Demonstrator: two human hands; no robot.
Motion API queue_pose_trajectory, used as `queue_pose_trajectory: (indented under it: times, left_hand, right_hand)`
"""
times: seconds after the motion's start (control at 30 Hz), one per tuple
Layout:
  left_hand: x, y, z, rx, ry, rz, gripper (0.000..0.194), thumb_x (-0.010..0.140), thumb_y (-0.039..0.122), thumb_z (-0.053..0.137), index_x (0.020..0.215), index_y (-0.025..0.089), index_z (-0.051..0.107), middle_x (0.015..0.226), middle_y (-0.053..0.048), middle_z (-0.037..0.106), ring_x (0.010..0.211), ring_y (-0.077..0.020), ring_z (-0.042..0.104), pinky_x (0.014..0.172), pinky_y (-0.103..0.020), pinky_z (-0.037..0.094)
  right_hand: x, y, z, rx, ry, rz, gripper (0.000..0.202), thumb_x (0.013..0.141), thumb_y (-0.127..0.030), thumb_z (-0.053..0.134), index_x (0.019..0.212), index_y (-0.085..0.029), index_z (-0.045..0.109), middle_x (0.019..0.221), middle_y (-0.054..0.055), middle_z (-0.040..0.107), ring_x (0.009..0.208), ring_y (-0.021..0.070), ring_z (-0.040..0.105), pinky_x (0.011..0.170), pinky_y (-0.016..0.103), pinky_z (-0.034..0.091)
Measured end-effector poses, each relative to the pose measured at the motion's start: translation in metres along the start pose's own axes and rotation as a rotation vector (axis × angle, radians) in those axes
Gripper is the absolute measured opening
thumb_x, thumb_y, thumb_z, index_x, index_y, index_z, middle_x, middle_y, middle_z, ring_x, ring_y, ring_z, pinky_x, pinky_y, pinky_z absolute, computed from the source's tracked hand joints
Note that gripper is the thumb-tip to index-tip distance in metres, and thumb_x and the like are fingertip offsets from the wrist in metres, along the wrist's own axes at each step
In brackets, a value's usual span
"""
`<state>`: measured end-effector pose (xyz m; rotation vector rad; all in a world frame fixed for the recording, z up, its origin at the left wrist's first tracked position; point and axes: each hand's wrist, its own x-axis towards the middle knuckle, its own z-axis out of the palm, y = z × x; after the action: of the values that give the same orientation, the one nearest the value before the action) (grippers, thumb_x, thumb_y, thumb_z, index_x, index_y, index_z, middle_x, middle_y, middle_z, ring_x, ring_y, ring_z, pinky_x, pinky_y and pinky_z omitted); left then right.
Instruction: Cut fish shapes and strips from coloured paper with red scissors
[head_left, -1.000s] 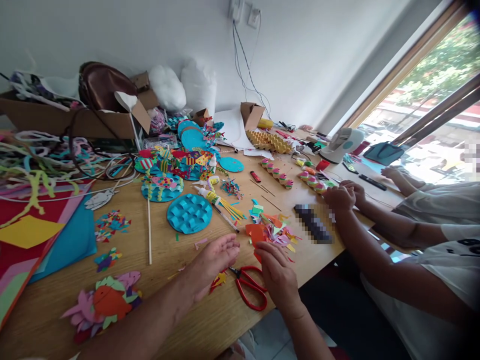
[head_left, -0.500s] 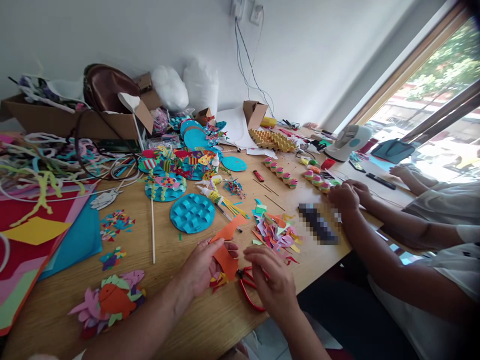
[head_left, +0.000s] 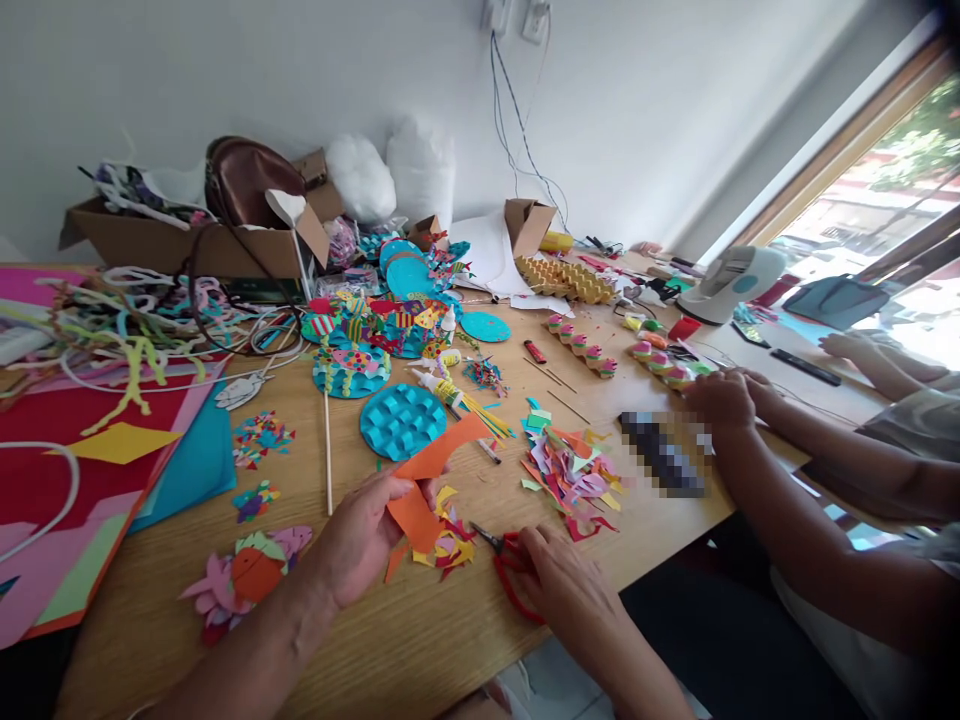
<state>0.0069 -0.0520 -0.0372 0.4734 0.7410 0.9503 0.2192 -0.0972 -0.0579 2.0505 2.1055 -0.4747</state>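
Note:
Between the thumb and fingers of my left hand (head_left: pixel 367 535) is a bent piece of orange paper (head_left: pixel 418 515), held above the table. My right hand (head_left: pixel 559 580) is at the near edge, with its fingers around the red handles of a pair of scissors (head_left: pixel 504 570). The scissors' dark tips point away to the left. Yellow and red paper scraps (head_left: pixel 448 545) lie between my hands. Past my right hand is a larger pile of coloured paper strips (head_left: pixel 574 475). A stack of paper fish cutouts (head_left: pixel 251 570) rests left of my left forearm.
A blue woven disc (head_left: pixel 403 420), a wooden stick (head_left: pixel 328 455) and glue bottles (head_left: pixel 442 388) lie ahead. Coloured sheets (head_left: pixel 142 400) and tangled pipe cleaners (head_left: pixel 150 310) cover the left side. Another person's hands (head_left: pixel 724 395) rest on the table at right.
My right hand has lowered from beside the orange paper onto the scissors. My left hand has drawn left with the paper, uncovering more of the scraps. The view has turned slightly left.

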Motion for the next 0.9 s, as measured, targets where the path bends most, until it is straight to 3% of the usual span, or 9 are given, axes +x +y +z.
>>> queue_pose_trajectory:
  times: [0.13, 0.23, 0.3, 0.4, 0.47, 0.53, 0.7, 0.9]
  left_hand:
    - [-0.008, 0.002, 0.003, 0.218, 0.02, 0.05, 0.014, 0.072, 0.016, 0.055, 0.079, 0.016, 0.067, 0.074, -0.002, 0.065, 0.075, -0.0145, 0.056, 0.072, -0.024, 0.043]
    - [-0.012, 0.004, 0.006, 0.365, 0.028, 0.097, 0.01, 0.073, 0.018, 0.056, 0.077, 0.016, 0.065, 0.067, 0.001, 0.064, 0.068, -0.0119, 0.054, 0.068, -0.022, 0.04]
    - [-0.015, 0.005, 0.008, 0.387, 0.027, 0.11, 0.011, 0.074, 0.02, 0.057, 0.083, 0.018, 0.062, 0.063, 0.002, 0.063, 0.065, -0.0115, 0.054, 0.066, -0.022, 0.04]
    - [-0.018, 0.005, 0.012, 0.35, 0.016, 0.069, 0.019, 0.072, 0.022, 0.06, 0.09, 0.019, 0.054, 0.062, 0.002, 0.065, 0.06, -0.0123, 0.056, 0.062, -0.024, 0.041]
    - [-0.019, 0.005, 0.015, 0.334, 0.0, 0.029, 0.021, 0.07, 0.024, 0.062, 0.087, 0.019, 0.05, 0.062, 0.001, 0.066, 0.059, -0.0134, 0.057, 0.061, -0.026, 0.042]
    - [-0.02, 0.004, 0.017, 0.321, -0.02, 0.01, 0.024, 0.068, 0.026, 0.065, 0.084, 0.019, 0.048, 0.061, -0.001, 0.067, 0.057, -0.0142, 0.058, 0.061, -0.027, 0.043]
    - [-0.02, 0.002, 0.015, 0.338, -0.042, 0.0, 0.025, 0.067, 0.026, 0.067, 0.084, 0.018, 0.051, 0.063, -0.003, 0.068, 0.055, -0.0152, 0.059, 0.059, -0.028, 0.043]
    - [-0.022, -0.001, 0.006, 0.349, -0.038, -0.002, 0.015, 0.071, 0.029, 0.064, 0.077, 0.018, 0.057, 0.064, -0.003, 0.068, 0.056, -0.0162, 0.06, 0.057, -0.027, 0.044]
  right_hand:
    - [0.003, 0.0, 0.003, -0.009, -0.003, 0.039, 0.013, 0.078, -0.02, 0.046, 0.077, -0.015, 0.058, 0.079, 0.011, 0.063, 0.073, 0.0235, 0.059, 0.058, 0.029, 0.036]
    - [0.004, 0.01, 0.006, 0.135, 0.057, 0.024, 0.01, 0.074, -0.018, 0.047, 0.072, -0.015, 0.056, 0.073, 0.01, 0.062, 0.066, 0.0205, 0.056, 0.057, 0.029, 0.035]
    - [0.004, 0.019, 0.006, 0.401, 0.153, 0.012, 0.005, 0.071, -0.019, 0.05, 0.073, -0.016, 0.054, 0.068, 0.005, 0.058, 0.062, 0.0173, 0.052, 0.057, 0.028, 0.036]
    - [0.006, 0.022, 0.002, 1.058, 0.233, -0.024, 0.015, 0.067, -0.027, 0.059, 0.075, -0.017, 0.051, 0.063, -0.001, 0.052, 0.055, 0.0123, 0.046, 0.051, 0.024, 0.035]
    - [0.01, 0.015, -0.004, 1.473, 0.229, -0.066, 0.022, 0.067, -0.032, 0.063, 0.079, -0.017, 0.052, 0.067, 0.0, 0.053, 0.053, 0.0099, 0.045, 0.049, 0.023, 0.034]
    - [0.015, 0.005, -0.009, 1.725, 0.254, -0.086, 0.028, 0.065, -0.035, 0.067, 0.083, -0.016, 0.055, 0.076, 0.003, 0.057, 0.056, 0.01, 0.046, 0.049, 0.022, 0.035]
    - [0.023, -0.016, -0.017, 1.79, 0.158, -0.191, 0.033, 0.064, -0.042, 0.068, 0.078, -0.017, 0.053, 0.063, -0.003, 0.05, 0.051, 0.009, 0.044, 0.047, 0.022, 0.033]
    - [0.02, -0.026, -0.026, 1.669, 0.17, -0.116, 0.035, 0.06, -0.03, 0.073, 0.076, -0.018, 0.045, 0.061, -0.005, 0.05, 0.049, 0.0076, 0.046, 0.044, 0.019, 0.031]
